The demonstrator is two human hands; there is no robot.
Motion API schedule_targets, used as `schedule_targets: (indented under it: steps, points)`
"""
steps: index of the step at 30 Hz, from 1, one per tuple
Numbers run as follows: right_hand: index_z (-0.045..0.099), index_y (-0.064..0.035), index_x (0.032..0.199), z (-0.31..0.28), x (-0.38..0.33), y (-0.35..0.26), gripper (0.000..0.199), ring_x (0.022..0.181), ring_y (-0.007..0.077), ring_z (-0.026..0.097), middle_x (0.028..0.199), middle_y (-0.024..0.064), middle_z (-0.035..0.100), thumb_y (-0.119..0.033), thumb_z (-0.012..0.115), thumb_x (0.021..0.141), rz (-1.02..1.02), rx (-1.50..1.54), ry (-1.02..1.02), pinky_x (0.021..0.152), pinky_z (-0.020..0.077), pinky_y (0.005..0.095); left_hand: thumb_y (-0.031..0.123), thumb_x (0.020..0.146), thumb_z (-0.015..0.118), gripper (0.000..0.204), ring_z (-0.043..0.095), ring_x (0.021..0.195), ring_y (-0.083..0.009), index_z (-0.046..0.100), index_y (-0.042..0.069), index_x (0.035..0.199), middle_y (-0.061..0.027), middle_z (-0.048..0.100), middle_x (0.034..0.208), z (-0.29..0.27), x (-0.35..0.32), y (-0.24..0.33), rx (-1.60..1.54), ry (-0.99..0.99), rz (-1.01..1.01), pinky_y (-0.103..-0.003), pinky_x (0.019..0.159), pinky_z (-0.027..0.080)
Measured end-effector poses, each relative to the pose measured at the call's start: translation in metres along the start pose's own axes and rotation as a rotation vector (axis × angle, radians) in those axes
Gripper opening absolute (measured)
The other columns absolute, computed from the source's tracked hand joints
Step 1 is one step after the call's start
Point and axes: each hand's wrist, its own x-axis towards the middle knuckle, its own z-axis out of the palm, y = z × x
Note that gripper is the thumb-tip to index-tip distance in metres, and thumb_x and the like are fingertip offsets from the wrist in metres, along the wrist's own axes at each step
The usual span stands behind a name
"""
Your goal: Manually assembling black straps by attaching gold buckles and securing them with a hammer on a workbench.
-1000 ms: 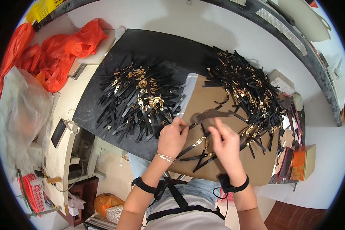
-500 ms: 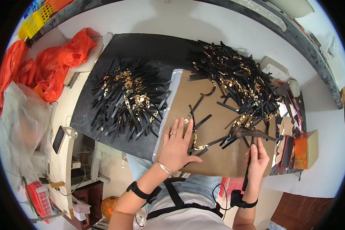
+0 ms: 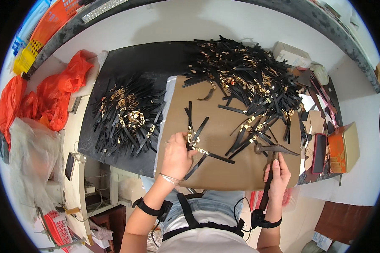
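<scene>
My left hand (image 3: 177, 157) rests on a brown cardboard sheet (image 3: 223, 177) and presses down on a few black straps with gold buckles (image 3: 197, 145). My right hand (image 3: 277, 179) grips the dark handle of a small hammer (image 3: 275, 149), whose head lies over the right edge of the cardboard. A big heap of the same black straps with gold fittings (image 3: 249, 84) covers the far right of the sheet. A second pile of straps (image 3: 126, 118) lies to the left on a black mat (image 3: 135, 67).
Orange plastic bags (image 3: 50, 101) and a clear bag (image 3: 29, 156) sit at the left. At the right edge stand a small orange box (image 3: 344, 147), a red flat object (image 3: 318, 147) and leather scraps. A white box (image 3: 291, 55) lies at the back right.
My right hand has slid down along the hammer handle toward the near edge. My left hand has stayed on the straps, and the view has tilted so the piles sit lower.
</scene>
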Motion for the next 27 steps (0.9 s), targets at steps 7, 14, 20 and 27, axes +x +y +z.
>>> schedule_targets:
  steps: [7,14,20,27]
  points:
    - [0.052,-0.0027,0.144,-0.048,0.022,-0.025,0.045,0.054,0.0162,0.055,0.077,0.0090,0.062,-0.022,0.057,0.104,0.102,-0.207,0.065,0.050,0.0460,0.0277,0.001,0.084,0.063,0.036,0.059,0.096,-0.0409,0.051,-0.005,0.117,-0.0252,0.054,0.108,0.018,-0.002,-0.004,0.402,0.007,0.232,-0.045,0.086,0.050]
    - [0.070,-0.0065,0.116,0.010,0.003,-0.064,0.030,0.111,0.0363,0.058,0.121,0.0187,0.058,-0.002,0.062,0.088,-0.675,-0.948,-0.128,0.093,0.0494,0.0442,-0.004,0.087,0.049,0.015,0.067,0.081,-0.0416,0.045,-0.005,0.101,-0.0282,0.054,0.100,0.005,0.020,-0.004,0.298,-0.037,0.235,-0.045,0.070,0.059]
    - [0.068,-0.0102,0.112,0.127,-0.037,-0.046,0.035,0.117,0.0345,0.056,0.128,0.0191,0.057,-0.005,0.062,0.078,-0.970,-0.871,-0.760,0.092,0.0485,0.0421,0.004,0.092,0.053,0.023,0.061,0.101,-0.0480,0.050,-0.004,0.115,-0.0302,0.060,0.112,-0.008,0.032,-0.014,0.122,-0.233,0.104,-0.052,0.087,0.051]
    - [0.059,-0.0082,0.090,0.142,-0.035,-0.018,0.015,0.096,0.0276,0.057,0.093,0.0070,0.054,-0.018,0.066,0.081,-1.019,-0.815,-0.751,0.083,0.0495,0.0400,0.010,0.098,0.050,0.023,0.053,0.074,-0.0080,0.060,0.004,0.119,0.0043,0.057,0.081,-0.068,0.057,-0.041,-0.597,-0.269,-0.224,-0.027,0.064,0.047]
